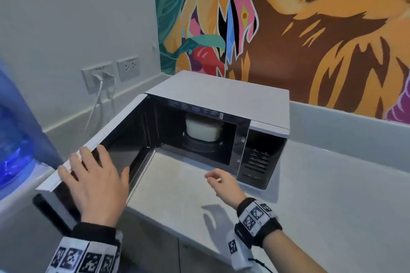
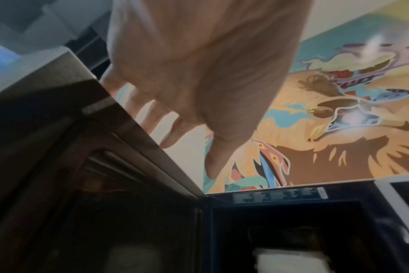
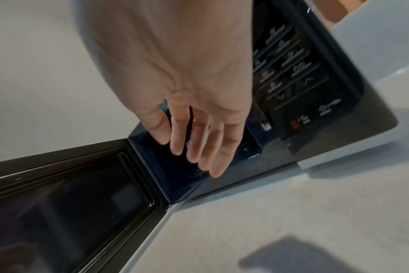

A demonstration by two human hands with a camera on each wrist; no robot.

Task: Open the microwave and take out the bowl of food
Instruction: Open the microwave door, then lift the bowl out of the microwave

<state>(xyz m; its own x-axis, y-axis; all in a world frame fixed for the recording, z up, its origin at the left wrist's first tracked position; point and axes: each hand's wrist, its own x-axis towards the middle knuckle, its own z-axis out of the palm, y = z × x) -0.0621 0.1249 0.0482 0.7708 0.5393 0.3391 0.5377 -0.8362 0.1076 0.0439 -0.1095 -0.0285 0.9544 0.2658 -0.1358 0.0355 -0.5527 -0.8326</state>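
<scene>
The white microwave (image 1: 221, 95) stands on the counter with its door (image 1: 124, 139) swung wide to the left. Inside the dark cavity a white bowl (image 1: 203, 128) sits on the turntable; its contents are hidden. My left hand (image 1: 88, 168) lies with spread, straight fingers over the door's top edge, as the left wrist view shows for the hand (image 2: 171, 114) and door (image 2: 82, 166). My right hand (image 1: 218, 180) hovers over the counter in front of the cavity, fingers relaxed and holding nothing. In the right wrist view the right hand (image 3: 194, 147) points toward the opening.
The control panel (image 1: 257, 162) is at the microwave's right. A blue water bottle (image 1: 13, 139) stands at the far left. Wall sockets (image 1: 99, 77) with plugged cables are behind the door. The pale counter (image 1: 332, 206) runs right, under a painted wall.
</scene>
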